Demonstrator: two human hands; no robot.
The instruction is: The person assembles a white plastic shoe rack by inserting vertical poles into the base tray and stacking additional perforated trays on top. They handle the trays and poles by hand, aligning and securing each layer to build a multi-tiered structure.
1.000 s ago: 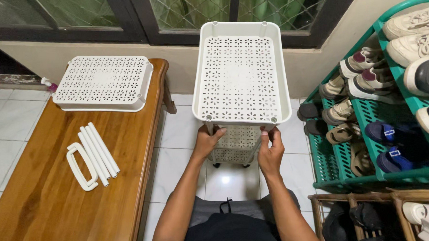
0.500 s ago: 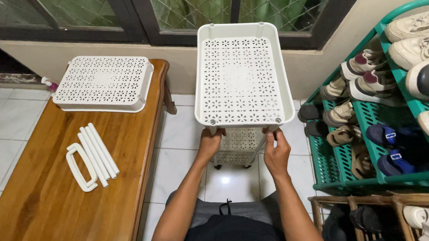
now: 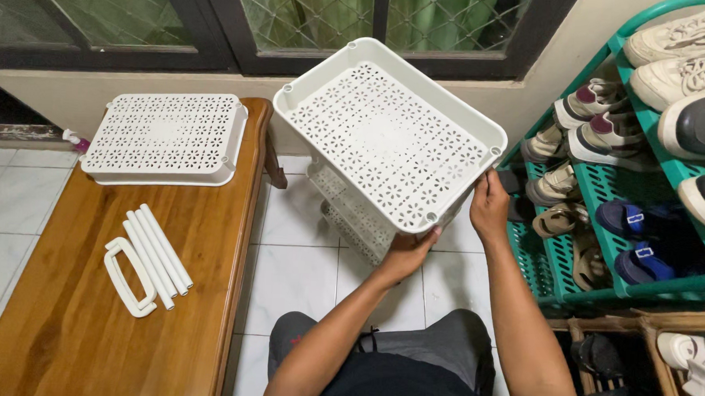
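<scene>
Left hand (image 3: 408, 252) fingers curled up under the near corner of the white tiered rack (image 3: 387, 140), closed on the rim right by a corner post socket; right hand (image 3: 489, 205) wrapped round the right corner, thumb on the outer wall, fingers hidden behind it, so how tightly they close cannot be told. Two-corner grip on the top tray looks meant to steer the whole stack at once: rack sits skewed, corner-on to the person, over the white floor tiles (image 3: 301, 279) between bench and shoe shelf. Lower perforated tiers show beneath the top tray, base hidden. Left: wooden bench (image 3: 70, 320) carrying a spare perforated tray (image 3: 163, 136) face down at the far end, a bundle of white tubes (image 3: 158, 253) and a white handle (image 3: 129, 277) lying touching them, laid out within arm's reach, likely as loose parts. Right: green shoe rack (image 3: 606, 193) full of sneakers and sandals, just beside the right hand. Window with mesh along the far wall
</scene>
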